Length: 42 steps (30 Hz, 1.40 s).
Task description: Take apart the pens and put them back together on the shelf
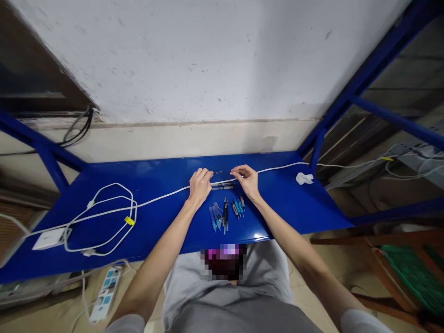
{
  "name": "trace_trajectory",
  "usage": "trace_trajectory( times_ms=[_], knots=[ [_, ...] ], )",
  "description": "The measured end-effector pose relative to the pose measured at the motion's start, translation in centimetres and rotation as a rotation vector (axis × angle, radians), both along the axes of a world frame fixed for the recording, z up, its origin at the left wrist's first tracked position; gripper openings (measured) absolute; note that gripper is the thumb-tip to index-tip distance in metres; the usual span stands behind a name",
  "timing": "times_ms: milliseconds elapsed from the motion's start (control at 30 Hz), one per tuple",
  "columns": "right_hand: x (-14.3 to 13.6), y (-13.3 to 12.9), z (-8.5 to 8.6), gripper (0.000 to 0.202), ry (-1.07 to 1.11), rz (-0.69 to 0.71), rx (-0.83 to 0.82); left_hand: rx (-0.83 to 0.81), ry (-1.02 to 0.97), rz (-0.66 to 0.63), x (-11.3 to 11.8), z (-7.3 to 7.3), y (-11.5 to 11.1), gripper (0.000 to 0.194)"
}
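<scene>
My left hand (200, 186) is closed above the blue shelf, its fingertips pinching a small, thin, dark pen part (217, 172) whose tip points right. A short gap away, my right hand (247, 180) has its thumb and forefinger pinched together. Whatever they hold is too small to make out. Below and between the hands lie slim pen pieces (224, 187). Closer to my body are clear blue pen barrels (215, 218), thin dark refills (225, 215) and a row of short blue and grey pen parts (238, 207).
A white cable (166, 195) crosses the blue shelf (291, 203) and passes by both hands. On the left, a coiled white cord (114, 186) lies near a white box (52, 238). Crumpled tissue (304, 178) is at the right. A power strip (106, 293) rests below.
</scene>
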State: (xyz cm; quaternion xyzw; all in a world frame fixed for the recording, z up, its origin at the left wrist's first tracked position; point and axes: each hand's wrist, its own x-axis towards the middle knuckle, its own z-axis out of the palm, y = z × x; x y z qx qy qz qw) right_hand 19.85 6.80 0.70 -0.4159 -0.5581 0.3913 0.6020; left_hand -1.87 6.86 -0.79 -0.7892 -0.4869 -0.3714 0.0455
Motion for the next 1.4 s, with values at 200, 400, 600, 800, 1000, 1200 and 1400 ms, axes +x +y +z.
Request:
trace_trajectory(
  times_ms=[200, 400, 600, 800, 1000, 1200, 1400],
  knots=[
    [0.7, 0.4, -0.5, 0.022, -0.09, 0.002, -0.009, -0.042, 0.044, -0.097, -0.1, -0.5, 0.3, 0.031],
    [0.1, 0.3, -0.9, 0.024, -0.134, 0.127, -0.06, -0.067, 0.028, -0.201, 0.4, -0.6, 0.0, 0.031],
    [-0.1, 0.5, -1.0, 0.028, -0.044, 0.141, -0.1, -0.069, 0.019, -0.211, 0.5, -0.5, 0.1, 0.029],
    [-0.2, 0.4, -1.0, 0.027, -0.024, 0.168, -0.117, -0.069, 0.047, -0.197, 0.7, -0.3, -0.2, 0.028],
    [-0.4, 0.5, -1.3, 0.03, -0.013, 0.161, -0.123, -0.02, 0.13, -0.091, 0.8, 0.0, -0.4, 0.027],
    [-0.6, 0.6, -1.7, 0.028, -0.024, 0.181, -0.101, -0.012, 0.15, -0.06, 0.9, 0.0, -0.4, 0.033],
    [-0.7, 0.5, -1.9, 0.031, -0.057, 0.217, -0.111, -0.031, 0.209, -0.089, 0.9, 0.1, -0.5, 0.035]
  ],
)
